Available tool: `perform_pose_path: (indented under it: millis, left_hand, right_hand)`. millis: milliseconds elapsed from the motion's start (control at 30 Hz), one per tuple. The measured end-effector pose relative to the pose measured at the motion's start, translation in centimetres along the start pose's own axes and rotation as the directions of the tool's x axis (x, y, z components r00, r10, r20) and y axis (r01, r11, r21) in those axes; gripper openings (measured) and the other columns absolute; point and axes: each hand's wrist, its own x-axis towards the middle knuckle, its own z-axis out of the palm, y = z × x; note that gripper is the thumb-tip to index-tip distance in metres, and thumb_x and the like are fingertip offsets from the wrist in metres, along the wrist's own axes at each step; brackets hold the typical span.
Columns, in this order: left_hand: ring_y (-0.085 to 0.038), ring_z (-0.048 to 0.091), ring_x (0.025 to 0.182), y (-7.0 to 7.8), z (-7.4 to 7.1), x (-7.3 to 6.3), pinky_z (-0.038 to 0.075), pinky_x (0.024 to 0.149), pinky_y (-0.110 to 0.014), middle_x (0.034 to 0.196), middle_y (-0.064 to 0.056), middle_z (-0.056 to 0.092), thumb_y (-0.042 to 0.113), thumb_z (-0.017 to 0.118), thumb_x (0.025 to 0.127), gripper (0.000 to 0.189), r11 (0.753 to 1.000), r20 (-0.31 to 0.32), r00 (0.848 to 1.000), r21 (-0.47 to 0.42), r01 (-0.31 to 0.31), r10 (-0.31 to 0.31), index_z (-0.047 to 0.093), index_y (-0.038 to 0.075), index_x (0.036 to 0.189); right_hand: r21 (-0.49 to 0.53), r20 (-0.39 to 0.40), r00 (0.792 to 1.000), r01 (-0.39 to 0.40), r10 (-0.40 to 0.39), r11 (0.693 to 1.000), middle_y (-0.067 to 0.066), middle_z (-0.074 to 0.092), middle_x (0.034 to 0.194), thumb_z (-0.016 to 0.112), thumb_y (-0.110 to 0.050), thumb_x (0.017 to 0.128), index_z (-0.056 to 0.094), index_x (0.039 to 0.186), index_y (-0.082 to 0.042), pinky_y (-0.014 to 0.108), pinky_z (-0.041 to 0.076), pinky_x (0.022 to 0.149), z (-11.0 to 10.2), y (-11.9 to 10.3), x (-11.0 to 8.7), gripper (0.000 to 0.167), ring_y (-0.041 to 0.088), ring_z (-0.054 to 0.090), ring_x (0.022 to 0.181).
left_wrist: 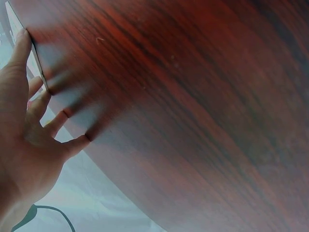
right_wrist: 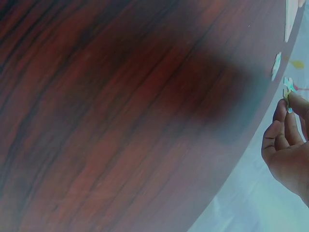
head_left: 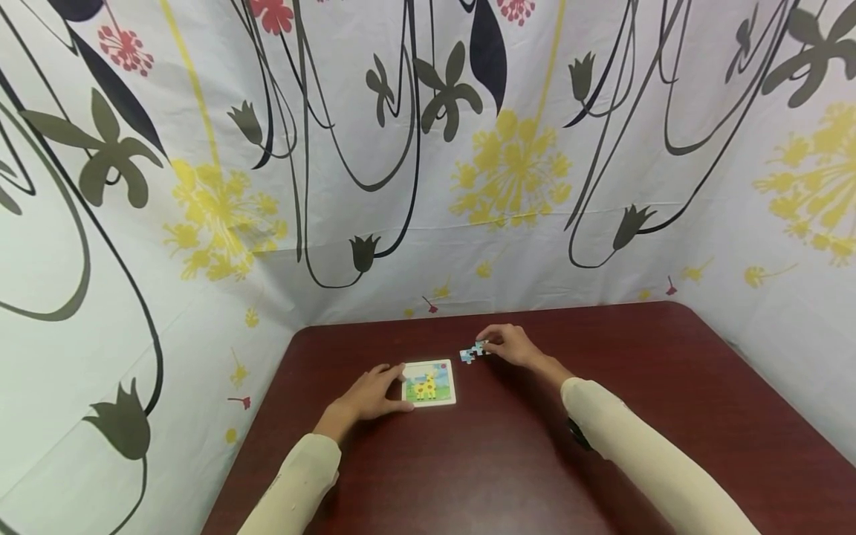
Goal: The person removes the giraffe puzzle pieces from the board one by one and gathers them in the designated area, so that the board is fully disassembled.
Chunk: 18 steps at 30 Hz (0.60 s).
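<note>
- Head view: a white-rimmed tray (head_left: 452, 386) lies on the dark red counter (head_left: 508, 461), holding a puzzle picture: a yellow, orange-spotted giraffe (head_left: 426, 388) on green under blue. A pale strip shows at the upper left; a red mark in the upper right corner is too small to read.
- The left hand (head_left: 371, 394), fingers apart, touches the tray's left side. The right hand (head_left: 511, 345) pinches a blue-and-white piece (head_left: 478, 348) just beside a similar loose piece (head_left: 467, 356), right of the tray.
- Left wrist view: thumb and fingers spread along the tray's edge.
- Right wrist view: thumb and fingertips clamp the piece, apart from the loose piece.
</note>
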Motion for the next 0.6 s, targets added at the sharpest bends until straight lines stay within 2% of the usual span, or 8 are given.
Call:
perform_pose_path:
  millis: [300, 500, 600]
  left_hand:
    - [-0.044, 0.036, 0.148, -0.1, 0.0, -0.2, 0.028, 0.116, -0.070, 0.137, -0.004, 0.064, 0.051, 0.078, 0.091, 0.083, 1.000, -0.001, 1.000, -0.002, -0.007, 0.007, 0.046, 0.009, 0.155]
    - [-0.042, 0.035, 0.149, 0.0, -0.1, -0.1, 0.028, 0.116, -0.069, 0.137, -0.003, 0.063, 0.053, 0.077, 0.091, 0.083, 1.000, 0.001, 1.000, -0.004, 0.002, -0.002, 0.046, 0.011, 0.155]
    - [-0.042, 0.034, 0.150, -0.1, 0.0, 0.0, 0.027, 0.116, -0.069, 0.138, -0.002, 0.063, 0.054, 0.077, 0.091, 0.083, 1.000, 0.005, 1.000, -0.004, 0.010, -0.010, 0.046, 0.012, 0.155]
  right_hand:
    - [-0.001, 0.012, 0.997, -0.078, 0.078, 0.997, 0.010, 0.077, 0.101, 0.072, -0.004, 0.097, 0.077, 0.111, -0.004, 0.041, 0.059, 0.078, -0.2, 1.6, -0.4, 0.015, 0.026, 0.074, 0.091]
    - [-0.028, 0.014, 0.996, -0.087, 0.088, 0.996, 0.012, 0.077, 0.105, 0.071, -0.005, 0.098, 0.077, 0.112, -0.004, 0.044, 0.059, 0.080, 0.1, 2.1, -0.5, 0.015, 0.027, 0.073, 0.092]
    - [-0.048, 0.006, 0.997, -0.082, 0.083, 0.995, 0.013, 0.077, 0.105, 0.070, -0.005, 0.099, 0.077, 0.113, -0.003, 0.040, 0.058, 0.074, 0.4, 2.2, -0.4, 0.016, 0.022, 0.071, 0.084]
